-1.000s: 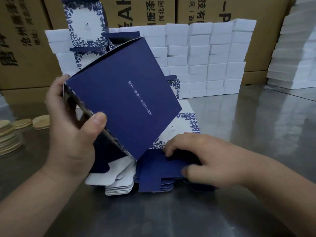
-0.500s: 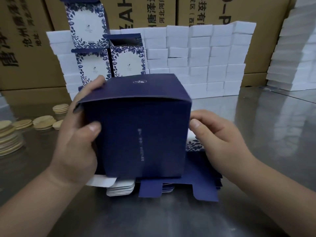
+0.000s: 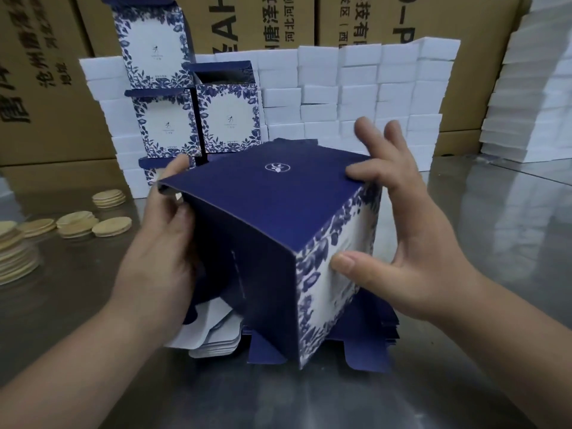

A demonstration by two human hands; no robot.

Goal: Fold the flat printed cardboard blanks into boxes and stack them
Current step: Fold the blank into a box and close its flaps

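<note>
Box [image 3: 278, 218] turned, floral face now rt; my l hand [image 3: 164, 243] grips its l edge, fingers half hid. Rt hand [image 3: 411, 258] spread, thumb+index pressing.

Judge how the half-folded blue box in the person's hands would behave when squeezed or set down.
Probably light: the left hand grips the box by one edge. Likely flexible: thin card, panels skewed, left end open. Might collapse or tip if set down like this.

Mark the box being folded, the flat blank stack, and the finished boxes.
box being folded [image 3: 278, 196]: head view, navy top panel below the logo.
flat blank stack [image 3: 366, 356]: head view, navy flap at its near right corner.
finished boxes [image 3: 227, 119]: head view, white front of the right-hand box.
</note>
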